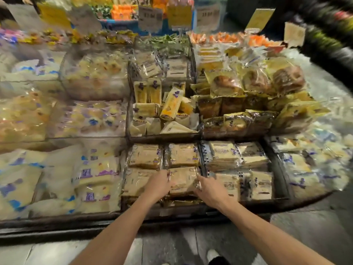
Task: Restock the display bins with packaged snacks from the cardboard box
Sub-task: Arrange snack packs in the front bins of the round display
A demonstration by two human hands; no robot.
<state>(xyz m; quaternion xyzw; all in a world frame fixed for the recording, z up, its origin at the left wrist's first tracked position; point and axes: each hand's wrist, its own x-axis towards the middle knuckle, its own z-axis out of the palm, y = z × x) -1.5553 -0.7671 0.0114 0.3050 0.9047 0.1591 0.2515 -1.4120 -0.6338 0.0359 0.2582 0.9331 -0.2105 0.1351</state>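
Note:
A clear-wrapped pale snack pack (182, 180) lies at the front of a display bin (125, 150) in the lower middle of the stand. My left hand (157, 185) grips its left edge and my right hand (207, 188) grips its right edge. The pack sits among similar wrapped packs (146, 155) in the same bin. No cardboard box appears in the head view.
Neighbouring bins hold other packs: white ones (238, 155) to the right, yellow cakes (168, 104) behind, bread (254, 83) at back right, pale bags (91, 175) at left. Price cards (179, 15) stand at the back. The stand's dark front edge (76, 222) runs above the floor (305, 232).

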